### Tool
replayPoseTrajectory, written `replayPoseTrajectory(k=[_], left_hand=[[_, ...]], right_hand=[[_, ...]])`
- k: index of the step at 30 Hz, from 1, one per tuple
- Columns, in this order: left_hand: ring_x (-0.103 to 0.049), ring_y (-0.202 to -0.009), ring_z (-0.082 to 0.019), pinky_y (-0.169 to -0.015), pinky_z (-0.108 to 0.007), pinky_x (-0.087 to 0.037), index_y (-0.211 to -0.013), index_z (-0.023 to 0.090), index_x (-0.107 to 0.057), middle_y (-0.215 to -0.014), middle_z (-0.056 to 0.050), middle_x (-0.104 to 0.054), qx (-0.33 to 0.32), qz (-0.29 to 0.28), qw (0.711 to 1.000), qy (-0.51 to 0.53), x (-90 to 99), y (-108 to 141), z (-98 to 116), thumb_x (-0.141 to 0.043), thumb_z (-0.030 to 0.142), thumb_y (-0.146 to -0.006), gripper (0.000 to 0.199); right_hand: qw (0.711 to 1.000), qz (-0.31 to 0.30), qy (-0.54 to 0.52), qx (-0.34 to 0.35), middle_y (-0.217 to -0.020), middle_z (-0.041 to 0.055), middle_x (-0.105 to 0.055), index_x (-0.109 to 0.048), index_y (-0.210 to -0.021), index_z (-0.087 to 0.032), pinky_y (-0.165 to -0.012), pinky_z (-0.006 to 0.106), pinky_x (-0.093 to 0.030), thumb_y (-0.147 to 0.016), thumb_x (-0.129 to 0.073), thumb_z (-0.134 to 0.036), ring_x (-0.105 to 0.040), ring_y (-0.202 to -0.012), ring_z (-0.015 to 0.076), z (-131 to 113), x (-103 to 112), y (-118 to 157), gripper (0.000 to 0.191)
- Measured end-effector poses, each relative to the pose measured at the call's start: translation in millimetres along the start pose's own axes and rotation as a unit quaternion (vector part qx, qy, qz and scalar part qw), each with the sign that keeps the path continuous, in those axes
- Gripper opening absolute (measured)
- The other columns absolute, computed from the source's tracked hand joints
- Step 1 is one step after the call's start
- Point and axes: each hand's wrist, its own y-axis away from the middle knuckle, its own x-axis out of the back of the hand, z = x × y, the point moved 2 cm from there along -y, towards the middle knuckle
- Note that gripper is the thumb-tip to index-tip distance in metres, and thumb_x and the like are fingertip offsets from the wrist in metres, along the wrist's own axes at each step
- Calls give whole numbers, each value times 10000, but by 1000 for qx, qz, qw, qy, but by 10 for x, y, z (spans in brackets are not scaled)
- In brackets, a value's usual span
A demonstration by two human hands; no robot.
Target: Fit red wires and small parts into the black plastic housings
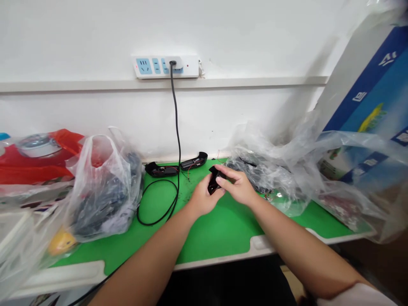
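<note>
Over the middle of the green table top, my left hand (203,195) is wrapped round a black plastic housing (214,180). The fingers and thumb of my right hand (237,183) grip the same piece from its right side. Much of the housing is hidden by my fingers. Behind my hands, near the wall, lie two similar black housings: the left one (161,170) and the right one (194,161). Thin red wires come from both of them.
A black cable (177,123) hangs from the power strip (167,66) and loops on the green table (219,236). Filled plastic bags stand at the left (105,191) and right (270,170). A large blue and white box (366,97) leans at the far right.
</note>
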Motion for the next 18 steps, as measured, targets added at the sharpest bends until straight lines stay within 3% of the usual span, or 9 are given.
replayPoseTrajectory(k=[5,10,13,15,18], left_hand=[[-592,-979,-226,-844,-344,-478,-1198,169,-496,-1106,-94,-616,-9,37,996,-84,23,24,80,-597,376,-803,458],[-577,-984,-264,-851,-404,-477,-1187,169,-494,-1110,-119,-589,-43,-20,975,-219,-10,87,86,-647,458,-740,555],[-563,-1031,-288,-882,-434,-473,-1206,136,-471,-1158,-157,-556,-82,-56,960,-261,-126,168,214,-659,452,-726,605],[-554,-1054,-296,-901,-445,-469,-1197,122,-470,-1161,-170,-551,-111,-72,952,-277,-206,306,424,-652,430,-734,584],[-521,-1125,-292,-963,-439,-441,-1245,149,-433,-1213,-164,-536,-172,-129,930,-298,-225,782,791,-645,356,-738,587]], right_hand=[[998,-30,-45,13,-1243,34,-600,-625,-1165,-268,-1066,423,-352,-883,-516,-416,-515,-1197,213,23,28,-26,337],[983,30,-158,-83,-1185,80,-627,-590,-1203,-237,-916,420,-472,-903,-351,-568,-600,-1067,226,325,94,-140,506],[992,31,-84,-90,-1167,113,-622,-573,-1223,-197,-834,390,-502,-877,-343,-618,-615,-1007,225,413,116,-181,591],[997,21,-10,-74,-1120,124,-637,-552,-1247,-170,-811,376,-506,-885,-311,-618,-620,-971,215,414,102,-177,624],[994,4,99,-36,-1151,123,-630,-575,-1221,-161,-872,388,-482,-913,-246,-584,-621,-964,203,379,45,-144,618]])
